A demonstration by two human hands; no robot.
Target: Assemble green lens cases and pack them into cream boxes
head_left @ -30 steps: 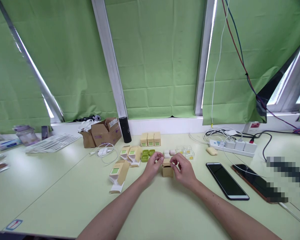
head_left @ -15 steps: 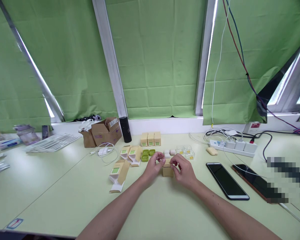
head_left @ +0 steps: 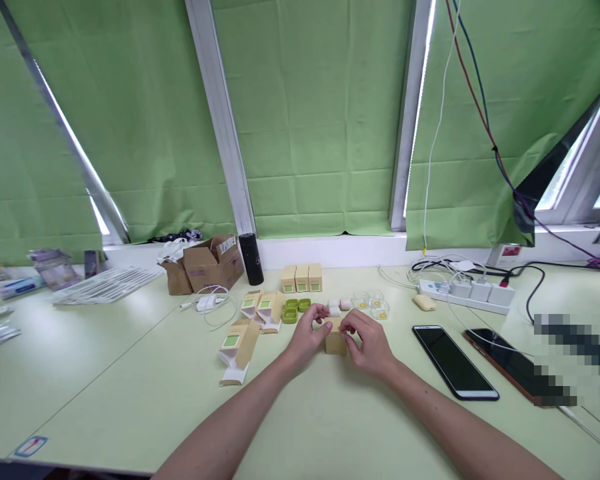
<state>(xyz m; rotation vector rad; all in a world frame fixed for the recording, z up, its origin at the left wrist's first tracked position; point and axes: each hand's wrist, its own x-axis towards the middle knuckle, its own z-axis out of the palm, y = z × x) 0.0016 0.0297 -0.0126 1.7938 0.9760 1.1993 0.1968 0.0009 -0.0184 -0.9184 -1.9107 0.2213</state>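
Observation:
A small tan cardboard box (head_left: 335, 343) stands on the pale green table (head_left: 130, 373) between both hands. My left hand (head_left: 307, 333) grips its left side, fingers curled over the top flap. My right hand (head_left: 367, 341) grips the right side, thumb and fingers pinched at the top. Just behind the box lie small green cases (head_left: 295, 309), white and pink pieces (head_left: 338, 307) and clear plastic cases (head_left: 373, 303). Three shut tan boxes (head_left: 301, 279) stand in a row further back.
Unfolded tan boxes (head_left: 245, 327) lie to the left, with a brown carton (head_left: 207, 265), black cylinder (head_left: 251, 259) and white charger (head_left: 206, 304) behind. Two phones (head_left: 454, 361) (head_left: 510, 363) lie to the right, near a power strip (head_left: 465, 292) with cables.
Both hands have closed in slightly on the top of the small box; the box stays in place on the table.

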